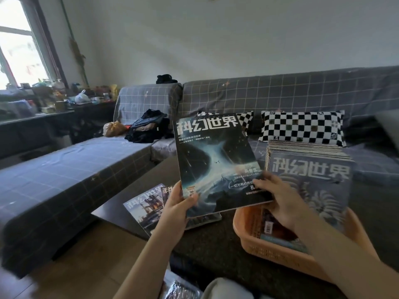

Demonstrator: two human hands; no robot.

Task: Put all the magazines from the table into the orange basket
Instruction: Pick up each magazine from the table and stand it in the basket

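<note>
A person holds a magazine [218,165] upright above a dark table [207,240], cover facing the camera. The left hand [178,205] grips its lower left corner, thumb [191,200] pressed on the cover and the other fingers hidden behind. The right hand [278,201] pinches the lower right edge, fingers close together on the cover; its thumb appears to sit behind the page. Just right, an orange basket [278,255] holds a row of magazines [311,182] standing on edge. Two more magazines [144,203] lie flat on the table, left of the raised one.
</note>
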